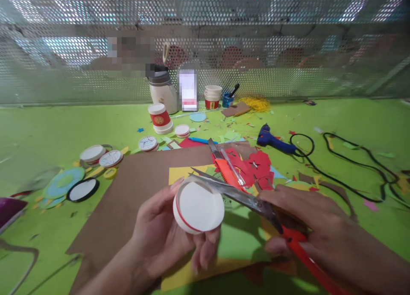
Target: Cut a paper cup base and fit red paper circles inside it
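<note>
We're cradling the shallow white cup [200, 206] in our left hand [163, 231], fingers curling around its side, while our right hand [325, 222], fingers wrapping the scissors [246, 199], is holding the long blades slanting leftward across its far rim, perhaps touching.

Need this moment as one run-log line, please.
left hand: holding shallow white cup piece | right hand: gripping red-handled scissors, blades close to its rim | nearby: blue glue gun, orange cutter
</note>
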A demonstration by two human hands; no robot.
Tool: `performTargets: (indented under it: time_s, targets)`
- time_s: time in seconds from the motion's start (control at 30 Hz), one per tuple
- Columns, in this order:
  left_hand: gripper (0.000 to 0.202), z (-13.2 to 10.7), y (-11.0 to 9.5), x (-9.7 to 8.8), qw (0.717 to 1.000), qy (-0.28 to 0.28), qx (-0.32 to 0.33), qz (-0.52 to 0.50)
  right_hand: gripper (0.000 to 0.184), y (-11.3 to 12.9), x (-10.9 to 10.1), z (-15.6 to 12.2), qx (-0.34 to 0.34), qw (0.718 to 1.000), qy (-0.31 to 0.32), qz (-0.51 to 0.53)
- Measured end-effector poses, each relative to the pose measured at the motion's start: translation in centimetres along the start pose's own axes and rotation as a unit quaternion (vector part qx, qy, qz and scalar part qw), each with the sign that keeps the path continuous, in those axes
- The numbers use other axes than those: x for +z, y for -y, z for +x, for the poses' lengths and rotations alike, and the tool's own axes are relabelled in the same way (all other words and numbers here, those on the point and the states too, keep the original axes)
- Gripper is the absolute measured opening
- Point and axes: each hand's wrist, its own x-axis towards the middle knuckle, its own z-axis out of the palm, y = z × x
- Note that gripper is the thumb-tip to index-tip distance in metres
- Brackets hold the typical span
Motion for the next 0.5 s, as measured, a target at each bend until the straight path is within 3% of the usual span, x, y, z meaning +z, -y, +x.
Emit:
performTargets:
  time_s: [0.1, 0.5]
  targets:
    - [0.045, -0.09, 0.03, 0.17, 1.0, 0.002, -0.008, -0.007, 0.052, 0.0, -0.07, 0.09, -0.015, 0.999, -0.027, -0.017]
    - [0.039, 0.02, 0.19, 0.46, 1.0, -0.017, 0.001, -0.004, 0.053, -0.61, 0.39, -0.55, -0.02, 0.999, -0.028, -0.007]
